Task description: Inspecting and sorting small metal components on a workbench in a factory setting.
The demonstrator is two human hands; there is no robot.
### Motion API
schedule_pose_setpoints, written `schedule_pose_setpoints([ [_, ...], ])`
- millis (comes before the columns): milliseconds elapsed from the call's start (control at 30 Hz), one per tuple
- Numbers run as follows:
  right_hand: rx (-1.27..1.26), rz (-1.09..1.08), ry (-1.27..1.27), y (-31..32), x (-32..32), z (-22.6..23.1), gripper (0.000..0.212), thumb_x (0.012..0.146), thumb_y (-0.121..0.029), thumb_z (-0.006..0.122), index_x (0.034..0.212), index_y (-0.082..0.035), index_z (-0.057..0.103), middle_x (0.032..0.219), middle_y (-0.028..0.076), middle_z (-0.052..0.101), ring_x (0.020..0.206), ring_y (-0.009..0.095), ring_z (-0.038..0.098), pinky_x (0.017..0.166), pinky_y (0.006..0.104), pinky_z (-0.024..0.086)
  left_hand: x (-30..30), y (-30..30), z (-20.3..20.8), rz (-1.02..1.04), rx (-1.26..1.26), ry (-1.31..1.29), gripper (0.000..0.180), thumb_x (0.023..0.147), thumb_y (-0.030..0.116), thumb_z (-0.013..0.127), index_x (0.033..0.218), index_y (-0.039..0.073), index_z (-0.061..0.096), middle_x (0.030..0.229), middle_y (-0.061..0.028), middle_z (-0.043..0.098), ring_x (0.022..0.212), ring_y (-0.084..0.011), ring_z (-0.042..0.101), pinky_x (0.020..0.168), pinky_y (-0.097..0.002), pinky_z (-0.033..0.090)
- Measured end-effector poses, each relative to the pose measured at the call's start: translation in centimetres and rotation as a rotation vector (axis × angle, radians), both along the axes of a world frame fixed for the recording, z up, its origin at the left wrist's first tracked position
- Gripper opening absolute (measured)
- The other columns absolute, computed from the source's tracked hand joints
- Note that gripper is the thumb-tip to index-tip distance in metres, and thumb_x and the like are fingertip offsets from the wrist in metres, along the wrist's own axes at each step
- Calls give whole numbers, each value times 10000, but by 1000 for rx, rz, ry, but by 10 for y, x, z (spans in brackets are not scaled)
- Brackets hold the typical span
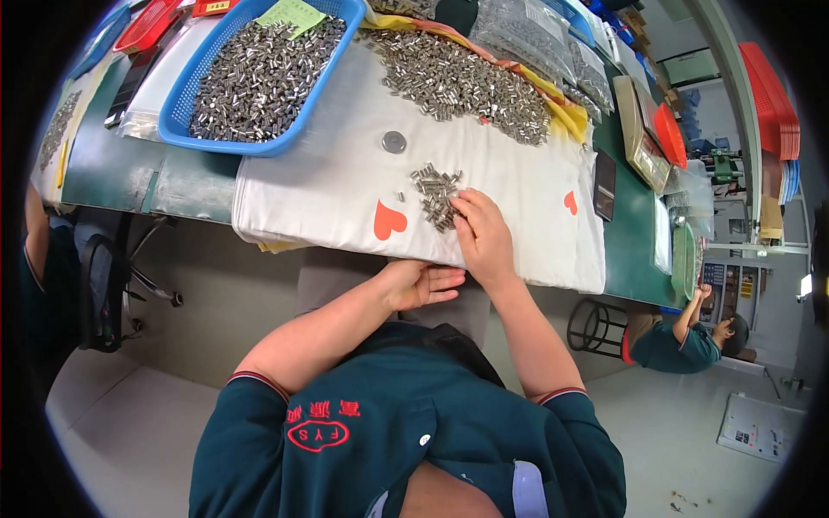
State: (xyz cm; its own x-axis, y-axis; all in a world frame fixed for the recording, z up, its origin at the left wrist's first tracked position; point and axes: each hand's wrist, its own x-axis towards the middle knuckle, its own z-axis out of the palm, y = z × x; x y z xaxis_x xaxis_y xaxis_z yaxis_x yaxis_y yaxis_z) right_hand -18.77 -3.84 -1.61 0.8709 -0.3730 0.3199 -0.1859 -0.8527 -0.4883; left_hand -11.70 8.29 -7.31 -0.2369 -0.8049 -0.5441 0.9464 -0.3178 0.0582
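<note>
A small pile of short metal pins (438, 192) lies on the white cloth (328, 203) in front of me. My right hand (484, 233) rests at the pile's right side, fingers bent and thumb apart, their tips touching the pins. I see nothing gripped in it. My left hand (423, 286) is palm up at the cloth's near edge, with fingers stretched out and nothing on them. One loose pin (400, 197) sits left of the pile. Farther back is a round grey metal disc (394, 142).
A blue plastic basket (169, 116) full of similar pins stands at the far left. A larger heap of pins (466, 82) spreads across the back of the cloth. A dark flat case (604, 186) lies on the green tabletop at right. Other people sit at both sides.
</note>
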Motion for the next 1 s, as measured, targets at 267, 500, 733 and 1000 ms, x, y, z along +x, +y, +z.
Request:
schedule_pose_setpoints([
  [267, 5, -64, -28, 19, 5, 1, 325, 713, -136, 631, 1000, -5, 555, 1082, 162, 510, 1024, 308, 477, 863, 362, 394, -1, 0, -1, 12, -25, 17, 323, 928, 274, 315, 1104, 38, 446, 1023, -134, 547, 977, -241, 544, 827, -409, 459],
  [500, -11, -170, -44, 21, 5, -6, 282, 684, -126, 658, 918, -14, 547, 1061, 156, 514, 993, 296, 489, 833, 355, 410, -2, 0, 0, -1, -28, 19, 315, 928, 274, 308, 1097, 47, 446, 1074, -144, 522, 996, -235, 533, 814, -397, 466],
  [733, 88, -130, -61, 10, -7, -8, 232, 711, -83, 617, 921, -2, 557, 1072, 161, 521, 948, 295, 530, 813, 342, 434, -4, -1, -7, 2, -41, 82, 297, 915, 290, 342, 1078, 81, 476, 1038, -123, 548, 947, -223, 556, 815, -406, 461],
  [1000, -67, -285, -2, 25, -2, -7, 331, 743, -132, 604, 1034, 12, 542, 1106, 173, 501, 1037, 305, 478, 876, 355, 392, -5, -10, -7, -31, -98, 76, 402, 940, 330, 220, 1184, 54, 382, 1123, -166, 494, 1057, -274, 501, 875, -433, 428],
])
